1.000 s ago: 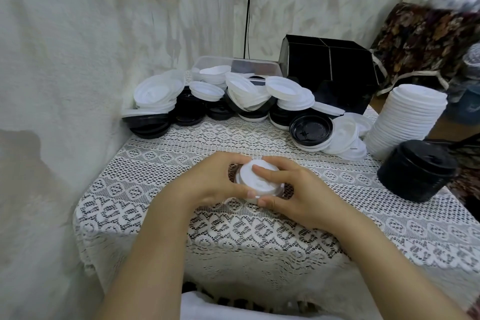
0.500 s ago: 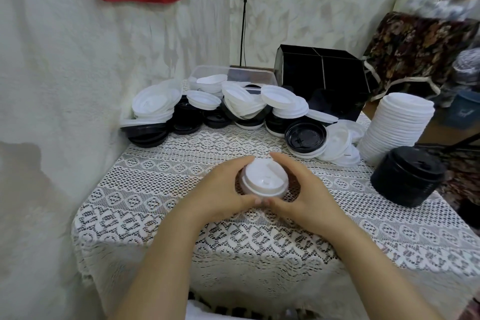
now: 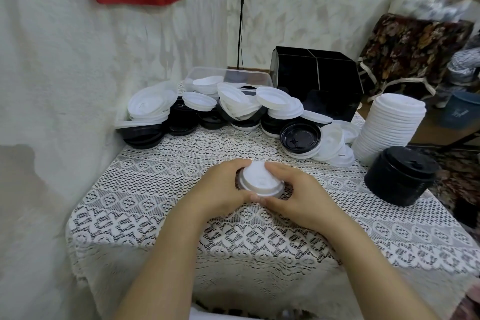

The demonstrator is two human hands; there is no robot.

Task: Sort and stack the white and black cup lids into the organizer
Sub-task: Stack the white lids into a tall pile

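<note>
- Table (image 3: 166, 215), covered with a white lace cloth, set against a pale wall at left and rear.
- Black organizer (image 3: 315, 80), a divided box at the rear of the table, right of centre.
- Mixed pile of white and black lids (image 3: 233, 112), heaped unsorted along the rear edge, just in front of the organizer and a clear plastic tub (image 3: 233, 78).
- Tall stack of white lids (image 3: 389, 127), at the right edge of the table.
- Stack of black lids (image 3: 401, 176), shorter, just in front of the white stack.
- Left hand (image 3: 220, 187) and right hand (image 3: 298, 195), both curled around the same object at the table's centre, thumbs toward the viewer, fingers on its far rim.
- Small stack of white lids (image 3: 261, 179), gripped between the two hands; whether it touches the cloth cannot be told.
</note>
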